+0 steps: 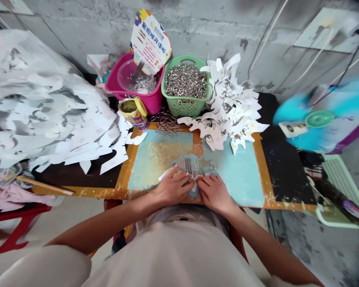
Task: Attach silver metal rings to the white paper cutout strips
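My left hand (173,186) and my right hand (214,193) meet at the middle of a painted blue-green work board (236,175), fingers bent over a printed card (188,164). Both seem to grip its near part, which they partly hide. Several small metal split rings (194,174) sit along the card's edge by my fingertips. A white paper scrap (164,174) pokes out beside my left hand. Loose rings (166,123) lie in a heap at the board's far edge.
A green plastic basket (185,85) full of metal rings and a pink tub (131,95) stand behind the board. White die-cut paper sheets (233,107) pile up beyond it, with a larger pile (48,119) at left. A spinning blue fan (318,118) stands at right.
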Available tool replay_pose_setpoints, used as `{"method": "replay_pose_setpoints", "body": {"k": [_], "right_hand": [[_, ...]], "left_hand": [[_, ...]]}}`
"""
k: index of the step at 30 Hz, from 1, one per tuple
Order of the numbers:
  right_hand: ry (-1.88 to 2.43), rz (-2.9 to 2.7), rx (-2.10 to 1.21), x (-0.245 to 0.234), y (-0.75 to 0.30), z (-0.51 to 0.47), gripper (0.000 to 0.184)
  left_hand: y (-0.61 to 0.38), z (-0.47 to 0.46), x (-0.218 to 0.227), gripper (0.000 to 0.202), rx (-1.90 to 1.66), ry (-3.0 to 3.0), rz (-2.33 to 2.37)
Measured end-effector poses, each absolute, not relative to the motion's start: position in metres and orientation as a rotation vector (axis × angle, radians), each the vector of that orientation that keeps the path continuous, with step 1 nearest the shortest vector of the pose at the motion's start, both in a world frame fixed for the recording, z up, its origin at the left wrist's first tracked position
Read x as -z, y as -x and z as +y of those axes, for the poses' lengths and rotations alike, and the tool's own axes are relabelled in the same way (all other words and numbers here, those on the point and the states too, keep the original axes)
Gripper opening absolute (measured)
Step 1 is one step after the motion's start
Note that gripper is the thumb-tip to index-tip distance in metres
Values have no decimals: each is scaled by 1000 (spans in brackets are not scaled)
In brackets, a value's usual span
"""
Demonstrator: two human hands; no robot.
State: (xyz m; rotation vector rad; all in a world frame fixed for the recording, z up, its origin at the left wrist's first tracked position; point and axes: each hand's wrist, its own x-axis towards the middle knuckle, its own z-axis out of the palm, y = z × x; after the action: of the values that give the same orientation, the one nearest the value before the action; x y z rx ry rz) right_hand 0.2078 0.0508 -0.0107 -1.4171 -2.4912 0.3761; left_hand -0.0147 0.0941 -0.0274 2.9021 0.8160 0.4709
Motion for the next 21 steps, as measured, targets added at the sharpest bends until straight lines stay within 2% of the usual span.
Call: {"method": "replay_pose_setpoints", "body": {"k": [3,8,11,14,18,21], "right_hand": [[1449,-2483,-366,10,-208,50,15],[1452,-1995,-741,7,-239,68,25],[1549,-1757,-555,3,-242,74,26],[1385,-2017,-477,4,-219,70,29],[1262,-2181,-621,15,-187,64,41],[1240,-2210,-651,22,-184,64,43]], "left_hand": [[16,93,31,32,-416,-2907,796],[13,86,28,32,-430,-2831,894],[10,80,24,30,-459,-2796,1053],[10,73,20,35,-464,-2752,1137],[18,65,17,41,-479,-2671,1151],[26,62,15,40,-701,-2605,1127]]}}
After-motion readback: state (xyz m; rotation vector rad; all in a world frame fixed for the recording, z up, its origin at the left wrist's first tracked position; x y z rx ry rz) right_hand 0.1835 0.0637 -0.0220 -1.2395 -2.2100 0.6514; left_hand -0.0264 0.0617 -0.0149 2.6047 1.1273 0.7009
